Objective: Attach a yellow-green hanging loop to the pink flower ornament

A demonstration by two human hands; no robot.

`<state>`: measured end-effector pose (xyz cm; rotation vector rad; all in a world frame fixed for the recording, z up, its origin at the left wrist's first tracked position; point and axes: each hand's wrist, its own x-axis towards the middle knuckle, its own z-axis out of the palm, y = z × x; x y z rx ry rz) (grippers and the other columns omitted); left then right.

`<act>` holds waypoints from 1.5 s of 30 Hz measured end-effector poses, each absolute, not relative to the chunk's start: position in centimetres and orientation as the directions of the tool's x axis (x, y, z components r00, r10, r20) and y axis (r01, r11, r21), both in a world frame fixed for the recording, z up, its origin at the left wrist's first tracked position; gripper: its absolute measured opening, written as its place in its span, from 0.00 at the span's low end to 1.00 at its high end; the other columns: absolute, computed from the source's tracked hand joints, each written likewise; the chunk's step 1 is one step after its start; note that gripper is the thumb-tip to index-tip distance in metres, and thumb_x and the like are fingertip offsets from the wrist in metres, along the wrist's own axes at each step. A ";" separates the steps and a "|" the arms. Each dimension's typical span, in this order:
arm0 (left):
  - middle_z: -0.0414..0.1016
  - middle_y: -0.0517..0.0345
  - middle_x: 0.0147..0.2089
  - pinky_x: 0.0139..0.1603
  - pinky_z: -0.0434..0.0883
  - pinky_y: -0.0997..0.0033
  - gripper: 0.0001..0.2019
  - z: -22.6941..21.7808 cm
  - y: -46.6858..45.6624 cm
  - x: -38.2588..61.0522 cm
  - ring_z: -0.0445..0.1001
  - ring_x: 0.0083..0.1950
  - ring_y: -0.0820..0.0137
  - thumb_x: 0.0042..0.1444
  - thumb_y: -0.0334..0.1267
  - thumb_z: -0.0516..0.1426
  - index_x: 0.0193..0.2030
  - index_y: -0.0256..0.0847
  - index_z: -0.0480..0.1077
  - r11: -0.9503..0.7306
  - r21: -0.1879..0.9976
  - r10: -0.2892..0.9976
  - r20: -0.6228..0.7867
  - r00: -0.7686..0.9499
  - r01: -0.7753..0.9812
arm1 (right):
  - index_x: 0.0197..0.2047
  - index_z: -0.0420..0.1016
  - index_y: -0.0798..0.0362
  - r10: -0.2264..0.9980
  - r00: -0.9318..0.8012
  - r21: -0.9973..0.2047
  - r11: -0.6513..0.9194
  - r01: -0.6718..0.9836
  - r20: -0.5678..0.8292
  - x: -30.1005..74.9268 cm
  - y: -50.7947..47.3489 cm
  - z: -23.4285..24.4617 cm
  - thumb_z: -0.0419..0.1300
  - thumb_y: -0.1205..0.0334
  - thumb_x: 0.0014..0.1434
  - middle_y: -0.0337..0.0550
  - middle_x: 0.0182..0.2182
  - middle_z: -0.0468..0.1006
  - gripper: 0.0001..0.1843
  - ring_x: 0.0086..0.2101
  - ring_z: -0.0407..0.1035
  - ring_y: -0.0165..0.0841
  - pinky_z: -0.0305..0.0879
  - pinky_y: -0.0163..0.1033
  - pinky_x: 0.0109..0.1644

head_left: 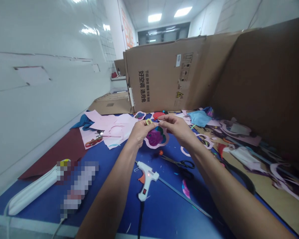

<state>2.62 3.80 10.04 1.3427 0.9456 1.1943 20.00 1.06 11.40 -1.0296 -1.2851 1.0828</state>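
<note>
Head view: left hand [139, 132] pinches the top of the pink-edged flower [155, 138], mid-frame; right hand [175, 127] is close beside, can't tell what it grips. Glue gun [146, 182] lies below on the bench [164, 215]; if hot, it could burn a low arm [114, 189]

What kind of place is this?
Probably an indoor craft workbench, maybe a small workshop. The blue tabletop holds a white glue gun, scissors and cut pink sheets.
</note>
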 end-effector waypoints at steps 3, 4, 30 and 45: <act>0.68 0.63 0.25 0.31 0.59 0.71 0.22 10.1 3.9 2.8 0.63 0.27 0.75 0.43 0.49 0.76 0.24 0.40 0.69 -0.141 0.986 0.969 0.156 0.190 -0.090 | 0.41 0.82 0.53 0.976 -0.031 -0.975 0.214 -0.057 0.216 19.9 1.1 11.3 0.72 0.56 0.45 0.31 0.24 0.72 0.19 0.26 0.61 0.28 0.58 0.37 0.32; 0.69 0.63 0.25 0.31 0.60 0.71 0.22 10.1 3.8 2.8 0.63 0.27 0.75 0.43 0.49 0.76 0.24 0.40 0.69 -0.141 0.986 0.969 0.157 0.193 -0.095 | 0.41 0.82 0.53 0.975 -0.036 -0.974 0.217 -0.067 0.220 19.9 1.1 11.3 0.71 0.57 0.45 0.31 0.24 0.72 0.19 0.25 0.61 0.28 0.57 0.37 0.32; 0.78 0.57 0.30 0.36 0.67 0.70 0.15 11.2 3.1 3.0 0.71 0.31 0.71 0.43 0.46 0.74 0.30 0.38 0.80 -0.248 0.955 0.965 0.258 0.044 -0.165 | 0.42 0.81 0.51 0.961 0.120 -0.964 0.258 -0.065 0.249 20.3 1.1 11.6 0.74 0.49 0.46 0.38 0.27 0.77 0.23 0.26 0.66 0.32 0.62 0.40 0.31; 0.80 0.57 0.31 0.39 0.68 0.70 0.13 10.9 3.0 3.4 0.73 0.33 0.71 0.45 0.43 0.73 0.32 0.38 0.82 -0.267 0.949 0.959 0.278 0.051 -0.167 | 0.43 0.83 0.52 0.939 0.111 -0.939 0.336 -0.079 0.327 20.2 1.5 11.0 0.74 0.49 0.49 0.40 0.31 0.81 0.21 0.31 0.70 0.33 0.66 0.39 0.36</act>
